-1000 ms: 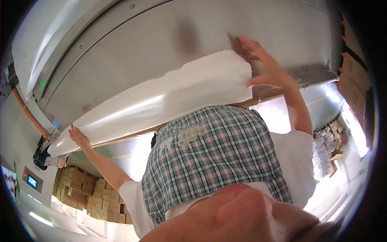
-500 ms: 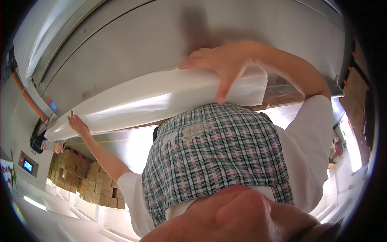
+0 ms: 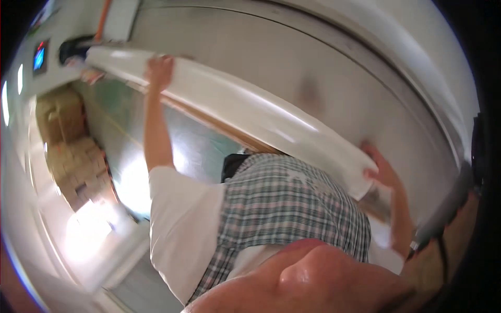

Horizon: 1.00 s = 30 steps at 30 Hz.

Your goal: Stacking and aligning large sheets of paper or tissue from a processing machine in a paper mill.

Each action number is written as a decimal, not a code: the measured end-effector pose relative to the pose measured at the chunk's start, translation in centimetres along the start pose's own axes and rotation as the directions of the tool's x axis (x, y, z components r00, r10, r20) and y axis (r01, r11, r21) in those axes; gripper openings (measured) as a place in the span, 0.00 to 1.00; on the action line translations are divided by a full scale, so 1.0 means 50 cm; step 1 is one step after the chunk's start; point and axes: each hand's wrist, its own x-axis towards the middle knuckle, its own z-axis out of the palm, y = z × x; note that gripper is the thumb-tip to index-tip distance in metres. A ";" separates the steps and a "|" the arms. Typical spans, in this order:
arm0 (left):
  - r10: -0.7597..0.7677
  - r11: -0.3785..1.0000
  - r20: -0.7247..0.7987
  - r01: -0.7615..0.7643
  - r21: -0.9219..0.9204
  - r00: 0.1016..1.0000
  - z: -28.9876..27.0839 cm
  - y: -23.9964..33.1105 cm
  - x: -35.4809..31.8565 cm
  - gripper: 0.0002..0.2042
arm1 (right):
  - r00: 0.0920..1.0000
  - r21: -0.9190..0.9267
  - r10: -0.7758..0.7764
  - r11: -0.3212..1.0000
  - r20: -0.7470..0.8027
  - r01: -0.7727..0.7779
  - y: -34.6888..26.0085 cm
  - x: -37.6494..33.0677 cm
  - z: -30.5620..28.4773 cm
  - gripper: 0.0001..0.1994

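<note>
Right grip (image 3: 383,169), white sheet (image 3: 250,112) to left

And here's the long white sheet (image 3: 245,107), stretched along the near edge of the grey work table (image 3: 250,44), glossy under the lights! The left hand (image 3: 160,73) rests on its left part, arm reaching forward, finger detail blurred. Over at the other end, the right hand (image 3: 385,169), thumb and fingers apart, at the sheet's edge. Checked apron (image 3: 282,214) close against the table, brown boxes (image 3: 73,161) stacked off left!
</note>
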 end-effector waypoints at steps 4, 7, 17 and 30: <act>-0.363 0.846 0.248 0.430 -0.316 0.898 -0.087 0.040 -0.029 0.25 | 0.985 0.133 0.153 0.981 -0.080 -0.142 -0.069 0.023 0.040 0.33; -0.386 0.828 0.272 0.461 -0.319 0.881 -0.108 0.029 -0.048 0.27 | 0.980 0.172 0.171 0.973 -0.099 -0.152 -0.068 0.033 0.043 0.31; -0.401 0.794 -0.425 0.076 -0.603 0.811 -0.235 0.078 -0.187 0.26 | 0.987 0.077 0.157 0.985 -0.032 -0.154 -0.292 0.101 0.094 0.25; -0.397 0.721 -0.667 -0.236 -0.652 0.630 -0.419 0.129 -0.311 0.21 | 0.992 0.069 0.008 0.997 0.123 -0.017 -0.740 0.317 0.310 0.30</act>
